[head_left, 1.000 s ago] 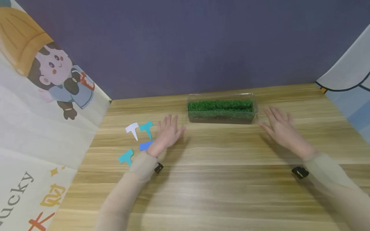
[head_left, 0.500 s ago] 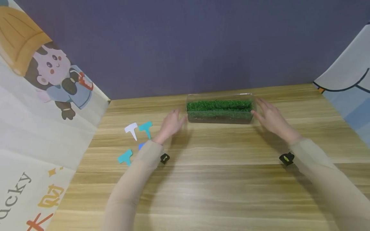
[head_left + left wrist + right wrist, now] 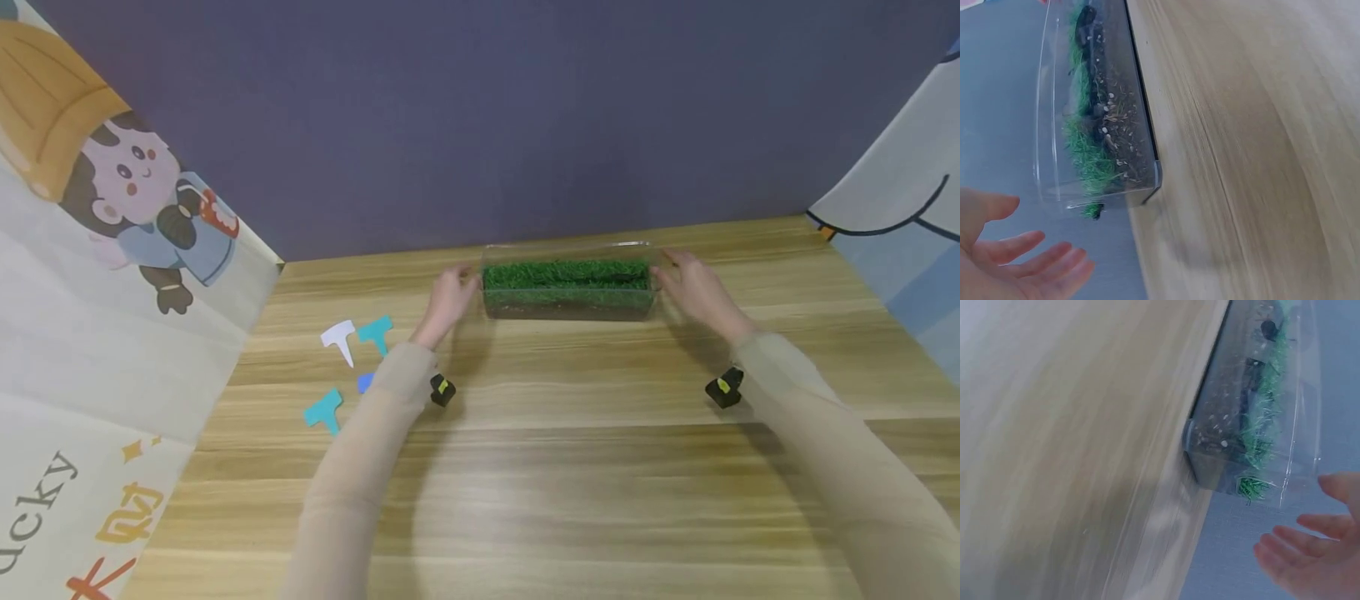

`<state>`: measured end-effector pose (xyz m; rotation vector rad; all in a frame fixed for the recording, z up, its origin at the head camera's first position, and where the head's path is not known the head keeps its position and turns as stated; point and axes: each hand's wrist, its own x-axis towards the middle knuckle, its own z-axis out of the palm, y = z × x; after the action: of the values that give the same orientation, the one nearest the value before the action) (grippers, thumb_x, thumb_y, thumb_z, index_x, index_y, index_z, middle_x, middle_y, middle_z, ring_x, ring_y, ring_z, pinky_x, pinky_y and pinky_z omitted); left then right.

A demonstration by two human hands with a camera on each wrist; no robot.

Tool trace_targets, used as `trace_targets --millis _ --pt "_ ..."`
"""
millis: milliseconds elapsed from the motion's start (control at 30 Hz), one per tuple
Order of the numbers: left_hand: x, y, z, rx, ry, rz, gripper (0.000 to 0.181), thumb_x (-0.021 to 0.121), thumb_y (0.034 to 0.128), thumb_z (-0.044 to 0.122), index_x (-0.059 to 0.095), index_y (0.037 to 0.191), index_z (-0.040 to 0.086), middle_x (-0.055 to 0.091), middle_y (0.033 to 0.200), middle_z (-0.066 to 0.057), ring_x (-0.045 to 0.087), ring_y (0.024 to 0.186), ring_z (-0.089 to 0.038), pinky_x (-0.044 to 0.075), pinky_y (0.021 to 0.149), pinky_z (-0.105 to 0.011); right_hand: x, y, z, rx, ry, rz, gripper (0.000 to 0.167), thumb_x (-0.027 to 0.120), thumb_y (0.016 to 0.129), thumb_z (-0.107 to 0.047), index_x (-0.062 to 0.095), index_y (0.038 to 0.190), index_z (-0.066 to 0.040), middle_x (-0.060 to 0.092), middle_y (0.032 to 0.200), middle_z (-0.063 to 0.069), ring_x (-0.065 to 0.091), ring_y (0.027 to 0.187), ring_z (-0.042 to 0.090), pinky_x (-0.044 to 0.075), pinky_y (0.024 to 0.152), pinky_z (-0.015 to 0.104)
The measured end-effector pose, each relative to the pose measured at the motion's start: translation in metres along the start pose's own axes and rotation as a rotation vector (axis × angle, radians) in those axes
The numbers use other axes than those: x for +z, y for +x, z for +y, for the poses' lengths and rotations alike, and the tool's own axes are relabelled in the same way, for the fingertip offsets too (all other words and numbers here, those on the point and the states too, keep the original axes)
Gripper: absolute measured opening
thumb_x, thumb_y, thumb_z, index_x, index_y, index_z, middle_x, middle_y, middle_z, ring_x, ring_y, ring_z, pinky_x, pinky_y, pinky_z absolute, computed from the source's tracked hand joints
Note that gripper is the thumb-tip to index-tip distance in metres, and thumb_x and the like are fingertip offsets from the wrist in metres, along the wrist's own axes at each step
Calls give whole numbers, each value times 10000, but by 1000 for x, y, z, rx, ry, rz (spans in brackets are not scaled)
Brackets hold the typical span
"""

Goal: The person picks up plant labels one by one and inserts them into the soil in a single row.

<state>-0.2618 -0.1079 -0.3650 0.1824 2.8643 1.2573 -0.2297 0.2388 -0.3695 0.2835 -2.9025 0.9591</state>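
Observation:
A long clear plastic box (image 3: 567,310) with dark soil and green grass (image 3: 566,271) stands near the back of the table. My left hand (image 3: 448,302) is at its left end. In the left wrist view that hand's fingers (image 3: 1054,262) are spread and slightly bent, with a gap to the box wall. At the opposite end is my right hand (image 3: 699,296). Its thumb (image 3: 1338,486) comes very close to the rim in the right wrist view; contact cannot be told. The other fingers are loosely bent beside the end wall.
To the left lie T-shaped plant labels: a white label (image 3: 339,337), a teal label (image 3: 376,332), another teal label (image 3: 325,410) and a blue label (image 3: 365,382) partly behind the left sleeve. A dark blue panel (image 3: 525,125) rises behind the wooden table (image 3: 570,492).
Both hands have moved inward to the box's two ends, the left one forward and the right one leftward. Their spread fingers have bent somewhat. The box stays on the table.

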Motion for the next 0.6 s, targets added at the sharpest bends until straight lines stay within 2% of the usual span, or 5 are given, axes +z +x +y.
trace_targets --millis 233,333,467,567,600 --pt "3 6 -1 -33 -94 28 376 497 903 171 485 1214 -40 553 1141 -183 564 969 -260 481 808 -307 3 6 0 60 74 -9 493 381 945 -186 282 1289 153 370 1225 377 424 1057 491 384 858 557" --pt "6 12 -3 -54 -122 50 320 540 880 142 548 1145 -37 591 1072 -170 591 904 -236 494 764 -281 3 7 -1 85 110 10 433 369 939 -138 343 1253 159 432 1178 365 509 953 446 465 746 472" --pt "25 43 -38 -40 -212 59 275 611 838 186 621 1049 10 633 975 -113 618 793 -190 510 671 -251 3 8 -2 129 155 33 375 373 930 -102 434 1183 168 500 1098 352 567 710 247 449 571 248" --pt "42 72 -73 -43 -329 54 269 641 814 177 630 1026 12 638 950 -94 625 732 -171 516 615 -230 3 9 -4 169 226 31 364 373 928 -84 443 1169 179 504 1079 359 543 634 90 436 536 152" --pt "44 75 -76 -67 -354 41 267 634 817 145 620 1040 -2 633 967 -109 628 736 -186 521 619 -245 3 9 -5 181 257 27 361 372 926 -73 435 1172 184 497 1086 362 535 622 51 448 539 145"
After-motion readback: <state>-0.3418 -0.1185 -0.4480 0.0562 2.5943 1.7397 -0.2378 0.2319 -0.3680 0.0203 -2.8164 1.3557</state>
